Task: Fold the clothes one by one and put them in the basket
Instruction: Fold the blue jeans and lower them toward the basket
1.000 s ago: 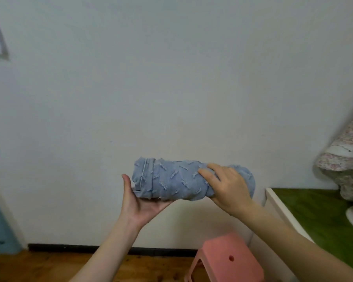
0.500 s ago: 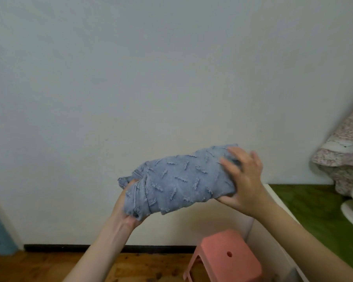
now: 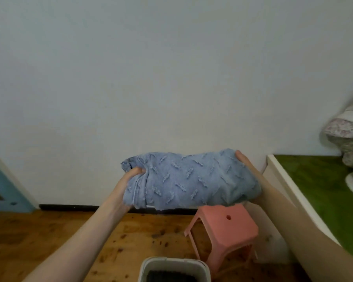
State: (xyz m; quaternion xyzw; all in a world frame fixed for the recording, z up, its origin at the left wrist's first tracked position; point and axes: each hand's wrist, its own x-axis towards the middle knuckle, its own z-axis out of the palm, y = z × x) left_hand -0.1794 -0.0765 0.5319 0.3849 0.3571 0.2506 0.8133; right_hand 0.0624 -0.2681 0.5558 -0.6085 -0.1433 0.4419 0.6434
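A folded light-blue garment [image 3: 190,180] with small tufted marks hangs in the air in front of the wall, held between both hands. My left hand [image 3: 128,180] grips its left end, fingers curled into the cloth. My right hand [image 3: 243,161] holds the right end from behind and below; only its fingertips show over the top edge. Below, at the bottom edge of the view, stands a pale grey basket [image 3: 151,265] with something dark inside it. The garment is well above the basket.
A pink plastic stool [image 3: 224,226] stands right of the basket on the wooden floor [image 3: 49,237]. A white-edged surface with a green cover [image 3: 322,192] runs along the right, bearing floral bedding [image 3: 348,137]. A blue door [image 3: 0,188] is at the left.
The view has tilted down, bringing the basket and floor into sight. The garment has moved lower and to the right. My right hand has shifted from the top of the roll to behind its right end.
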